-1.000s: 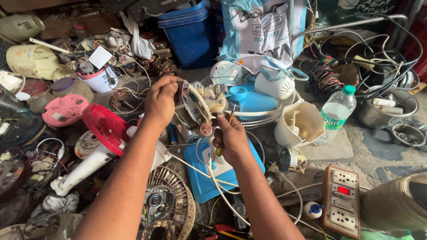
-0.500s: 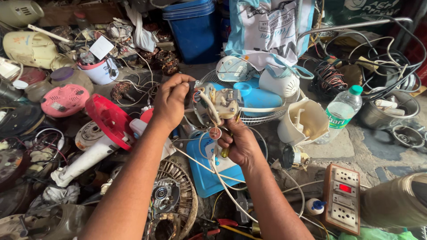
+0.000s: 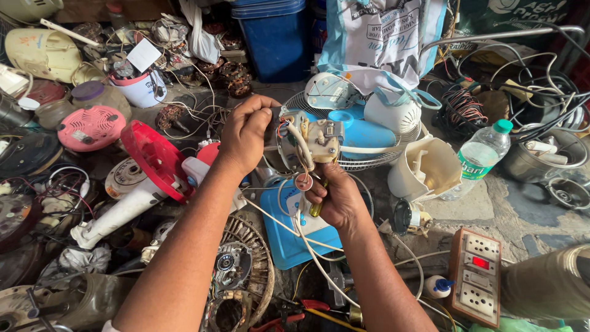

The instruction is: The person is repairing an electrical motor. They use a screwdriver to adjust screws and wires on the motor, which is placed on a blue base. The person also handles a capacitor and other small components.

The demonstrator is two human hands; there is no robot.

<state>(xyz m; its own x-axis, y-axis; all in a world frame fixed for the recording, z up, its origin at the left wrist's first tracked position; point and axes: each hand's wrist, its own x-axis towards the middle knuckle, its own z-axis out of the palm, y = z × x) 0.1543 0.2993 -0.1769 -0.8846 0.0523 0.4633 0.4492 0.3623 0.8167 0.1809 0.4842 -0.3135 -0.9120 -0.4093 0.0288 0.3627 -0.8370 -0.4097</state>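
Fingers (image 3: pixel 261 120) gripping fan motor (image 3: pixel 310 138) — screwdriver (image 3: pixel 318 206) below

Cracked concrete floor (image 3: pixel 522 215), daylight, blue bin (image 3: pixel 276 37) behind, scrap everywhere.

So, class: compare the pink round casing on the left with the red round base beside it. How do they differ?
The pink round casing lies flat, top up; the red round base stands tilted on edge. The pink casing is pale and domed with slots; the red base is bright and flatter. The pink casing lies by itself; the red base joins a white pole. Both are round plastic parts.
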